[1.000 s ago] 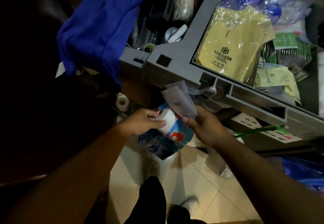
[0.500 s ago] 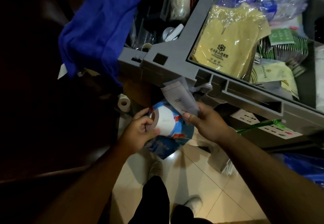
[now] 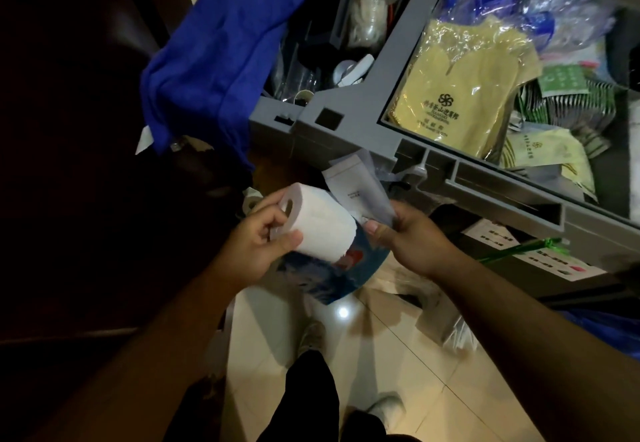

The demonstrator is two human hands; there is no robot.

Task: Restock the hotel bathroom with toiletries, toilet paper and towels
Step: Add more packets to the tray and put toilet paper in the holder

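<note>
Left hand (image 3: 254, 251) is gripping a white toilet paper roll (image 3: 317, 225), fingers curled round it. Right hand (image 3: 412, 237) is pinching grey paper sachets (image 3: 360, 189) beside the grey plastic cart (image 3: 356, 119).

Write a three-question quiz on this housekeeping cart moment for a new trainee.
1. True or false: the left hand grips the toilet paper roll.
2. What does the right hand pinch? A) grey packets B) a folded towel C) a shampoo bottle
3. Fill in: the cloth draped over the edge of the grey cart is ____ in colour.

Key: 1 true; 2 A; 3 blue.
</note>
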